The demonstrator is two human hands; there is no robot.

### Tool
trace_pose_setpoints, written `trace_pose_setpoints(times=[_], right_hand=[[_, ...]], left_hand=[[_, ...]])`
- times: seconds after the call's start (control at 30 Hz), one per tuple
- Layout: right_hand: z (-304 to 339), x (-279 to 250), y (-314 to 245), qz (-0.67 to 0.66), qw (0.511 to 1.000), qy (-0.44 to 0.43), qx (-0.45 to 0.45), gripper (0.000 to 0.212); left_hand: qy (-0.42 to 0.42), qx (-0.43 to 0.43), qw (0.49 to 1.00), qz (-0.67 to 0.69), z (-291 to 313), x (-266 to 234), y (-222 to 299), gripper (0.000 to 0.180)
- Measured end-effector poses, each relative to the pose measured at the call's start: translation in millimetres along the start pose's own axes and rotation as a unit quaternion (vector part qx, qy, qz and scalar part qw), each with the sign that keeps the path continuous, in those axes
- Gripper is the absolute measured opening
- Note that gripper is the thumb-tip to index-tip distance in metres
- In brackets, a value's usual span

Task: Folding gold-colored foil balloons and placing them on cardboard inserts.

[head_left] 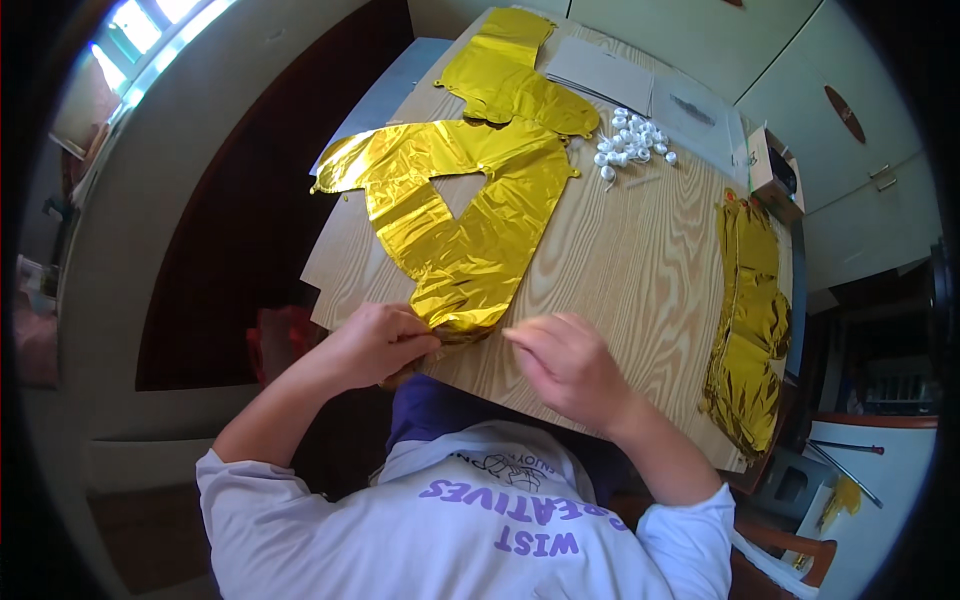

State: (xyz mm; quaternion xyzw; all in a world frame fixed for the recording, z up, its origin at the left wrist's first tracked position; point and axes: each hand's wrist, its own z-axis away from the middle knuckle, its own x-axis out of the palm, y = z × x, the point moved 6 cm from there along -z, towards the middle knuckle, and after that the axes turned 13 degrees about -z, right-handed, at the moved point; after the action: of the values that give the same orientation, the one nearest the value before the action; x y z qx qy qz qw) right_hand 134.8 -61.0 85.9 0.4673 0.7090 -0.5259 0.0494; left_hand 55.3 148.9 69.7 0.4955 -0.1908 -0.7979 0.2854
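Observation:
A flat, uninflated gold foil balloon (462, 205) shaped like a letter lies across the wooden table (630, 260). My left hand (375, 345) pinches the balloon's near end at the table's front edge. Just right of that end, my right hand (570, 365) hovers over the bare wood with its fingers loosely curled and nothing in it. A second gold foil balloon (515, 75) lies farther back, partly overlapping the first one's far edge.
A pile of small white plastic pieces (630, 145) sits at the back of the table beside flat grey and clear packets (610, 72). More crumpled gold foil (750, 320) lies along the right edge. A small open box (775, 172) stands at the far right corner.

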Motion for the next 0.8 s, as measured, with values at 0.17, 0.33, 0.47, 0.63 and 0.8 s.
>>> trace_pose_setpoints(times=[0.17,0.33,0.47,0.63,0.8], right_hand=[[-12,52,26,0.13,0.99,-0.046,-0.02,0.013],[-9,42,8,0.114,0.993,0.02,-0.035,0.018],[-22,36,-7,0.072,0.996,0.044,-0.039,0.028],[-3,62,16,0.118,0.991,-0.06,-0.015,0.029],[9,61,8,0.146,0.987,-0.06,-0.013,0.038]], left_hand=[[-0.002,0.078,0.995,-0.056,-8,-11,-18,0.025],[-0.031,-0.081,0.994,-0.06,-18,-21,-21,0.029],[0.036,-0.024,0.999,0.031,-29,-9,-25,0.033],[-0.03,-0.055,0.985,0.161,-47,-16,-51,0.029],[0.183,-0.036,0.944,0.274,-62,-55,-82,0.026]])
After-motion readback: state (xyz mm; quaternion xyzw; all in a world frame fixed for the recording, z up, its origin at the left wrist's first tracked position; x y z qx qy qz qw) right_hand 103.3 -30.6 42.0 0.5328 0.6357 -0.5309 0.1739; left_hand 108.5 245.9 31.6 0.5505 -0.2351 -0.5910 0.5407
